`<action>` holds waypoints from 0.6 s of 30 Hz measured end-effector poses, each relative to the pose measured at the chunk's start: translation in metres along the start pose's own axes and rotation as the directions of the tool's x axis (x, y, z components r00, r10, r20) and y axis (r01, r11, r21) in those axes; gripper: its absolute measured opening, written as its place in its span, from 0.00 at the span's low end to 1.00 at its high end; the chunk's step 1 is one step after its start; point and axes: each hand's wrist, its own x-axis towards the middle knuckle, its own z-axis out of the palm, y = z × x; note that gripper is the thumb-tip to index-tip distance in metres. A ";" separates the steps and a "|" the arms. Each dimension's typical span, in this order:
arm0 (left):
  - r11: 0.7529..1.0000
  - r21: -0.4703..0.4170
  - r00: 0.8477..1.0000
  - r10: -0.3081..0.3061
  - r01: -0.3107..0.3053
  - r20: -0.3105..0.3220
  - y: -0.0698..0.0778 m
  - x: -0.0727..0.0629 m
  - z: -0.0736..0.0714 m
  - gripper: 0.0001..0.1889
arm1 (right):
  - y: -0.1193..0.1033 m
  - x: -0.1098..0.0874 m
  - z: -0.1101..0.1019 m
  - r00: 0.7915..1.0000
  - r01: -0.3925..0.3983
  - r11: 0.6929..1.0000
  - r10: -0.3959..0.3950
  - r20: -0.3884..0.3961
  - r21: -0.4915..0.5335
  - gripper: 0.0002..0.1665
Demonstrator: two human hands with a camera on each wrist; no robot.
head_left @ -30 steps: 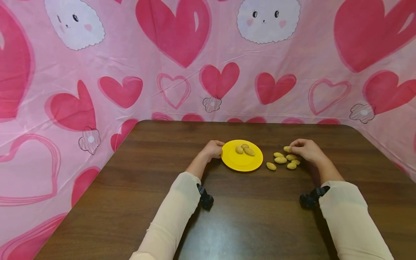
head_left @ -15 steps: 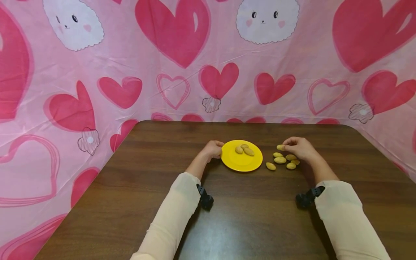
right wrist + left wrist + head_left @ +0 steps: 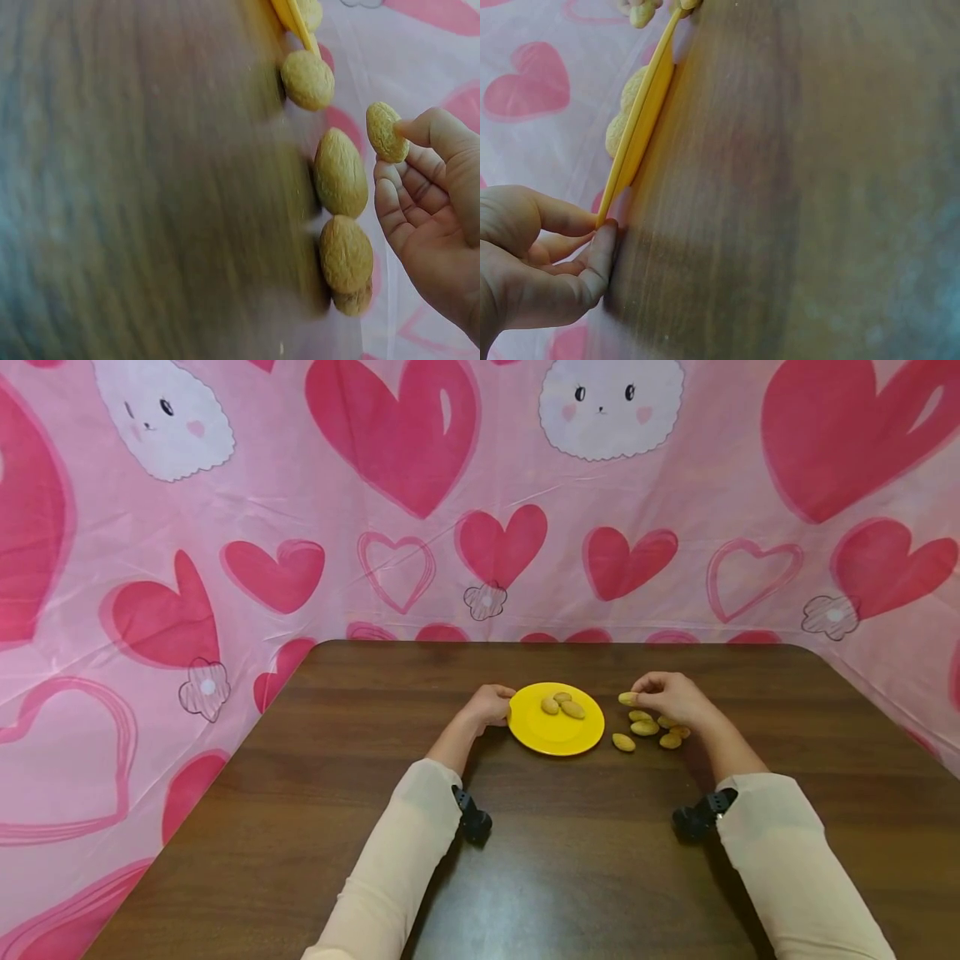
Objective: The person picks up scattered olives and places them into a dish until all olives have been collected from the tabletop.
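A yellow plate [image 3: 555,739] lies on the table with 3 tan, wrinkled, almond-shaped nuts [image 3: 573,710] on it. Its left rim is pinched between the thumb and fingers of my left hand [image 3: 489,705], as the left wrist view [image 3: 547,255] also shows. To the plate's right, my right hand [image 3: 671,697] pinches another nut [image 3: 387,132] between thumb and fingertips, held up off the table. Below and beside that hand, several loose nuts [image 3: 644,727] lie in a cluster, partly shaded by it. One nut [image 3: 623,742] sits apart, nearer the plate.
The brown wooden table [image 3: 337,710] carries everything. Behind it hangs a pink cloth [image 3: 420,577] printed with hearts. A black wrist camera [image 3: 472,821] is strapped to the left wrist, and another black camera [image 3: 697,818] to the right.
My right hand has moved left toward the plate, carrying the pinched nut past the back of the cluster. The left hand and the plate have stayed in place.
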 end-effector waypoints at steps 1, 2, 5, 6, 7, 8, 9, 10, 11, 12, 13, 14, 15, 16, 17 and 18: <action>1.000 0.002 1.000 -0.002 0.002 0.001 0.000 0.000 0.000 0.24 | -0.002 0.000 0.001 1.000 -0.003 1.000 0.002 0.007 0.010 0.18; 1.000 0.003 1.000 -0.002 0.002 0.002 0.000 -0.001 0.000 0.24 | -0.003 0.000 0.002 1.000 -0.002 1.000 0.001 0.011 0.014 0.18; 1.000 0.000 1.000 -0.004 0.004 0.002 0.000 -0.001 0.000 0.23 | -0.007 0.001 0.005 1.000 0.002 1.000 -0.002 0.026 0.022 0.18; 1.000 -0.002 1.000 -0.005 0.005 0.001 0.000 -0.001 0.000 0.23 | -0.009 0.002 0.006 1.000 0.003 1.000 -0.004 0.031 0.022 0.17; 1.000 -0.002 1.000 -0.005 0.005 0.001 0.001 -0.001 0.000 0.23 | -0.011 0.002 0.007 0.999 0.004 1.000 -0.004 0.037 0.022 0.17; 1.000 -0.003 1.000 -0.005 0.005 0.000 0.001 -0.001 0.000 0.23 | -0.012 0.002 0.009 0.999 0.009 1.000 -0.010 0.043 0.020 0.17; 1.000 -0.004 1.000 -0.004 0.004 -0.001 0.000 -0.001 0.000 0.23 | -0.014 0.002 0.010 0.999 0.015 1.000 -0.016 0.050 0.020 0.16; 1.000 -0.004 1.000 -0.003 0.003 -0.002 0.001 -0.001 0.000 0.23 | -0.016 0.003 0.011 0.998 0.023 1.000 -0.024 0.057 0.020 0.16; 1.000 -0.004 1.000 -0.002 0.002 -0.002 0.000 -0.002 0.000 0.23 | -0.017 0.004 0.012 0.998 0.031 0.999 -0.032 0.062 0.017 0.16; 1.000 -0.003 1.000 -0.001 0.001 -0.002 0.001 -0.002 0.000 0.23 | -0.018 0.004 0.013 0.997 0.040 0.999 -0.040 0.068 0.013 0.16; 1.000 -0.002 1.000 0.000 0.000 -0.002 0.001 -0.002 0.000 0.23 | -0.019 0.005 0.014 0.996 0.050 0.999 -0.050 0.074 0.009 0.16; 1.000 -0.003 1.000 0.000 0.000 -0.004 0.000 -0.002 0.000 0.23 | -0.020 0.007 0.015 0.995 0.059 0.998 -0.059 0.080 0.004 0.16; 1.000 -0.004 1.000 -0.001 0.001 -0.004 0.000 -0.001 0.000 0.23 | -0.021 0.008 0.017 0.994 0.068 0.998 -0.067 0.087 -0.002 0.16; 1.000 -0.003 1.000 -0.002 0.002 -0.005 0.000 -0.001 0.001 0.23 | -0.021 0.009 0.018 0.993 0.074 0.997 -0.073 0.095 -0.005 0.16; 1.000 -0.005 1.000 -0.004 0.004 -0.006 0.000 -0.001 0.001 0.23 | -0.022 0.010 0.019 0.992 0.081 0.997 -0.080 0.102 -0.008 0.16; 1.000 -0.007 1.000 -0.007 0.007 -0.007 0.000 0.000 0.001 0.23 | -0.023 0.011 0.021 0.990 0.091 0.996 -0.090 0.110 -0.007 0.16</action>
